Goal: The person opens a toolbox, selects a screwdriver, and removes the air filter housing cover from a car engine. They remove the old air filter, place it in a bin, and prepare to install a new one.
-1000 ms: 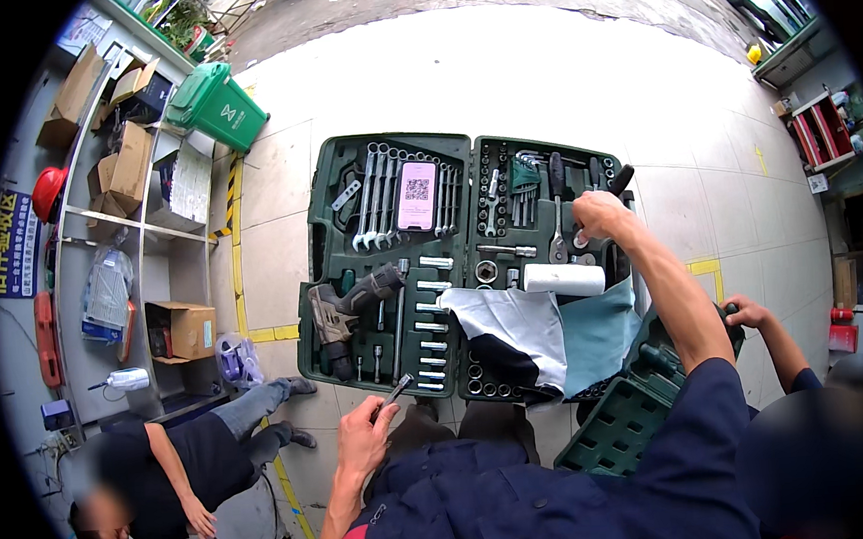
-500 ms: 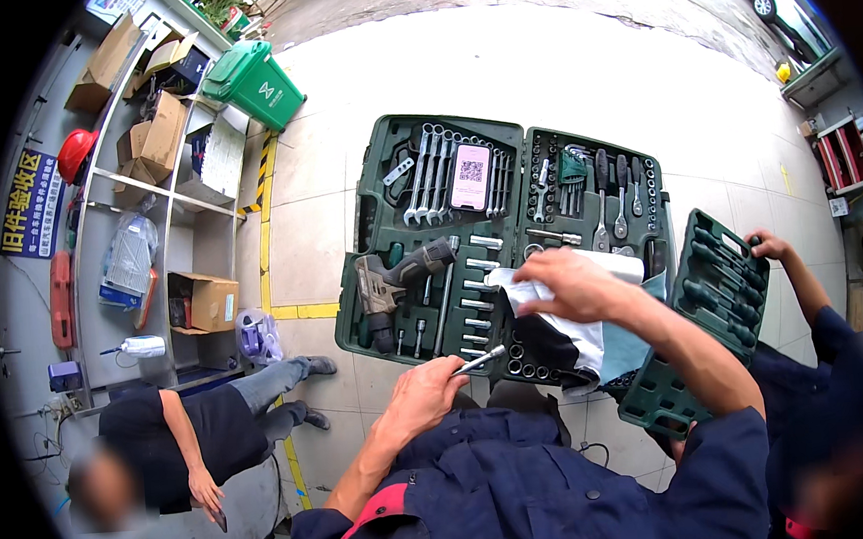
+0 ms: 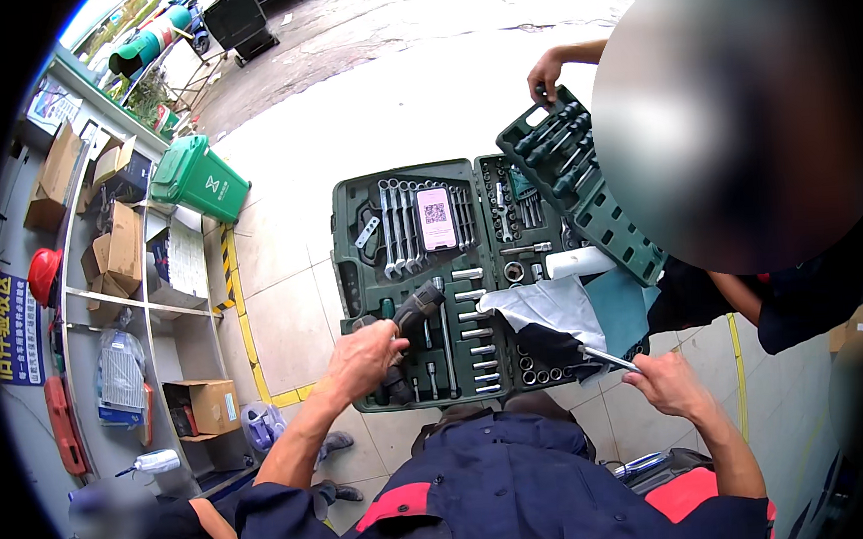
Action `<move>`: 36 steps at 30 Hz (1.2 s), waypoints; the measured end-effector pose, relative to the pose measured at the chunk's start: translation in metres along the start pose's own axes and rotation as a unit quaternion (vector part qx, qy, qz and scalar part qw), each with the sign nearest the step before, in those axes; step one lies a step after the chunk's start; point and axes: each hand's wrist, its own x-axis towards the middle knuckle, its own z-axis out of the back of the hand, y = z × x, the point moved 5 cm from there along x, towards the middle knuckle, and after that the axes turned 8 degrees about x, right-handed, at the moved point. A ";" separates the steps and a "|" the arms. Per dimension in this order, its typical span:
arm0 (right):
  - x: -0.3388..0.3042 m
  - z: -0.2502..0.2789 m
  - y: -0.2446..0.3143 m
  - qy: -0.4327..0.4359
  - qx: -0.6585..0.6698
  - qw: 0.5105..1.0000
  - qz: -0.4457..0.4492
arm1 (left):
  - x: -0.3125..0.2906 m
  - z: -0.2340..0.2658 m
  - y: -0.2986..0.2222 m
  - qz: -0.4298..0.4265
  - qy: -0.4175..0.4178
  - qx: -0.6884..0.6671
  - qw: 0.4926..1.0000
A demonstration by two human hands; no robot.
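Note:
My left hand is closed around a cordless drill lying in the left half of an open dark green tool case; the fingers cover part of its body. My right hand grips one end of a slim shiny metal bar, its far end over the case's front right edge. Beside that end, a grey-white and black cloth is draped over the case. A teal cloth lies to its right, with a white roll behind. Several sockets sit in a column between drill and cloth.
A co-worker's hand holds a green tray of screwdrivers tilted over the case's right side. A phone lies on the wrenches. Shelves with boxes and a green bin stand left. Another person is lower left.
My left hand has let go of the metal bar and moved left onto the drill. The bar is now in my right hand, which left the cloth. The co-worker's tray has swung over the case.

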 end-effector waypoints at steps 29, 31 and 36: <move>-0.041 -0.117 -0.112 -0.157 0.344 0.897 -0.229 | 0.340 -0.148 0.015 0.238 -0.040 -0.493 0.836; -0.036 -0.104 -0.101 -0.141 0.333 0.903 -0.230 | 0.338 -0.140 0.014 0.195 0.016 -0.428 0.882; -0.043 -0.094 -0.099 -0.139 0.306 0.915 -0.223 | 0.358 -0.095 0.023 0.134 -0.144 -0.153 0.968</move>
